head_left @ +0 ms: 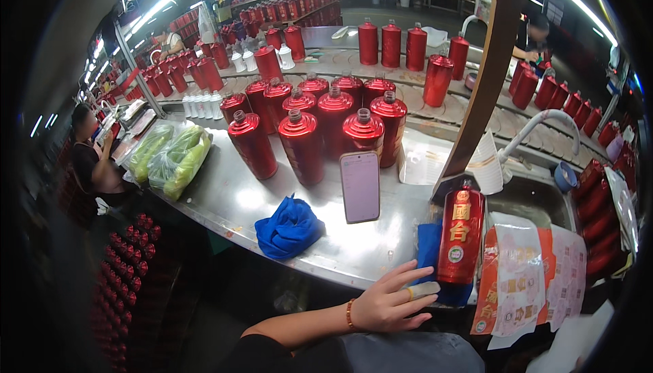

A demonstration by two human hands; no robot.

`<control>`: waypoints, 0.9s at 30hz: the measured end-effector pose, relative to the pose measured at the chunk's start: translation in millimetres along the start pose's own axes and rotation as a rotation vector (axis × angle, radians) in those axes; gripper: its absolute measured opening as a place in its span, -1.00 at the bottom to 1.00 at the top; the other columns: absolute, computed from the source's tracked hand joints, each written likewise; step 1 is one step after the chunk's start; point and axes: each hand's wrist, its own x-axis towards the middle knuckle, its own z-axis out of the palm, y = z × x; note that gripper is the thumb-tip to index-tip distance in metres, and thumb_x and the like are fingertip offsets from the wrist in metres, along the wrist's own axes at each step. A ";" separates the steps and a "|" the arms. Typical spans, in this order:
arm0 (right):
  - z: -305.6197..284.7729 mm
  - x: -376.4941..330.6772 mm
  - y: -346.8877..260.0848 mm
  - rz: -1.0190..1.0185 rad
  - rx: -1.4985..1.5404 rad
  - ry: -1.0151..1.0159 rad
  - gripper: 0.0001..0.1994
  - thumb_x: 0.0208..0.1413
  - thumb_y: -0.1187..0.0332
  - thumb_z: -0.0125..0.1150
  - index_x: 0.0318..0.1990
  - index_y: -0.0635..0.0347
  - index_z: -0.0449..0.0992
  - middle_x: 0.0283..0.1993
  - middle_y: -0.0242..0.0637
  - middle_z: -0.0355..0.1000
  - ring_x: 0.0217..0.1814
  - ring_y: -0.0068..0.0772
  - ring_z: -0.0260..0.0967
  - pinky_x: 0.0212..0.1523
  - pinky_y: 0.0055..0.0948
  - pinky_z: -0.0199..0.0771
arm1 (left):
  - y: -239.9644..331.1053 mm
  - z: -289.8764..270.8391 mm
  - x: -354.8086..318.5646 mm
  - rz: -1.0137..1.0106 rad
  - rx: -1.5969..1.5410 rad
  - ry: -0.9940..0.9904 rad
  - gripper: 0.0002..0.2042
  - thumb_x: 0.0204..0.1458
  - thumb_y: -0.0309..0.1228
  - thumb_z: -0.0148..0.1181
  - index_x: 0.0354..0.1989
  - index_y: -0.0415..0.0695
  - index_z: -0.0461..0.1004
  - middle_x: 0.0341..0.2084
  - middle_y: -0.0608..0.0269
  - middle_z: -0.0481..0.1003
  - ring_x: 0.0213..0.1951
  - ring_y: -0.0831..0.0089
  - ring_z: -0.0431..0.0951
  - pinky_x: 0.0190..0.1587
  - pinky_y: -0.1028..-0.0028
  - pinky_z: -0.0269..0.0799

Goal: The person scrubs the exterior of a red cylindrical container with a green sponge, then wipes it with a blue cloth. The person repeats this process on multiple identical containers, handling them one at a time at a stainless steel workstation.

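The person's left hand [389, 301] lies at the near edge of the steel worktable [231, 196], fingers spread and holding nothing, its fingertips touching a blue cloth pad [427, 250]. One finger wears a pale wrap, and a beaded bracelet [349, 313] circles the wrist. A red labelled bottle [460, 235] stands upright on the pad, just beside the fingertips. The right hand is out of view. Right of the bottle, a stack of printed label sheets [520, 274] overhangs the near edge. A crumpled blue cloth [289, 229] sits left of a phone [360, 186] propped against unlabelled red bottles [303, 147] clustered mid-table. Bagged green produce [173, 156] lies toward the left edge.
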 end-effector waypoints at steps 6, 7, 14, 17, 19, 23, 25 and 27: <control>-47.3 -69.3 72.0 0.122 -0.440 -0.199 -0.68 -0.06 0.26 0.45 -0.14 0.21 0.66 -0.30 -0.19 0.60 -0.30 -0.17 0.55 -0.21 -0.22 0.55 | -1.8 4.5 6.2 0.083 0.084 -0.098 -0.66 0.07 -0.19 0.39 0.00 -0.03 0.69 -0.13 0.18 0.67 0.23 0.02 0.52 0.33 -0.07 0.32; -49.4 -66.4 76.2 0.118 -0.544 -0.298 -0.68 -0.07 0.26 0.46 -0.15 0.21 0.66 -0.30 -0.18 0.60 -0.29 -0.16 0.56 -0.20 -0.21 0.56 | -3.3 1.0 -0.9 0.085 0.155 -0.111 -0.66 0.09 -0.15 0.37 -0.01 -0.03 0.70 -0.17 0.16 0.68 0.21 0.00 0.52 0.34 -0.09 0.29; 46.5 -40.3 98.2 0.021 -0.442 -0.364 -0.65 -0.10 0.21 0.50 -0.19 0.23 0.68 -0.29 -0.06 0.62 -0.24 -0.05 0.60 -0.15 -0.13 0.56 | 5.9 4.6 -10.3 0.011 0.249 -0.100 -0.68 0.17 -0.15 0.23 -0.09 -0.11 0.69 -0.16 0.11 0.67 0.22 -0.14 0.47 0.37 -0.24 0.16; 73.3 -46.6 77.3 0.214 -0.508 -0.094 -0.38 -0.13 0.02 0.55 0.02 0.30 0.63 -0.01 0.06 0.60 0.07 0.07 0.56 0.06 -0.11 0.57 | 9.9 11.7 -5.6 0.029 0.286 -0.148 -0.67 0.24 -0.16 0.14 -0.11 -0.15 0.67 -0.17 0.06 0.66 0.24 -0.18 0.44 0.39 -0.30 0.11; 61.5 -48.8 73.1 0.187 -0.579 -0.042 -0.40 -0.06 0.00 0.51 0.02 0.31 0.64 -0.02 0.03 0.62 0.04 0.03 0.59 0.05 -0.14 0.59 | 12.6 9.7 -2.1 0.025 0.289 -0.156 -0.68 0.25 -0.17 0.13 -0.13 -0.17 0.66 -0.16 0.01 0.66 0.25 -0.19 0.43 0.38 -0.31 0.11; 38.4 -45.4 18.2 0.067 -0.248 -0.260 -0.70 0.19 0.16 0.29 -0.28 0.26 0.71 -0.40 -0.13 0.64 -0.33 -0.22 0.62 -0.23 -0.29 0.58 | 9.0 10.8 -5.3 0.026 0.316 -0.213 -0.69 0.25 -0.21 0.11 -0.11 -0.18 0.65 -0.16 -0.04 0.65 0.26 -0.20 0.42 0.37 -0.35 0.12; 46.2 -38.1 -23.4 -0.085 -0.175 -0.068 -0.74 0.19 0.21 0.26 -0.32 0.23 0.69 -0.41 -0.16 0.64 -0.35 -0.21 0.61 -0.29 -0.28 0.55 | 12.8 15.8 -2.1 0.038 0.309 -0.259 -0.69 0.26 -0.21 0.11 -0.11 -0.18 0.64 -0.15 -0.04 0.65 0.27 -0.20 0.41 0.37 -0.35 0.12; 35.0 -20.4 -67.6 -0.170 -0.177 -0.048 -0.74 0.15 0.20 0.28 -0.31 0.24 0.68 -0.42 -0.17 0.63 -0.37 -0.18 0.60 -0.29 -0.24 0.55 | 14.9 14.3 1.8 0.055 0.325 -0.281 -0.70 0.26 -0.21 0.11 -0.11 -0.18 0.64 -0.15 -0.04 0.65 0.27 -0.20 0.41 0.38 -0.34 0.12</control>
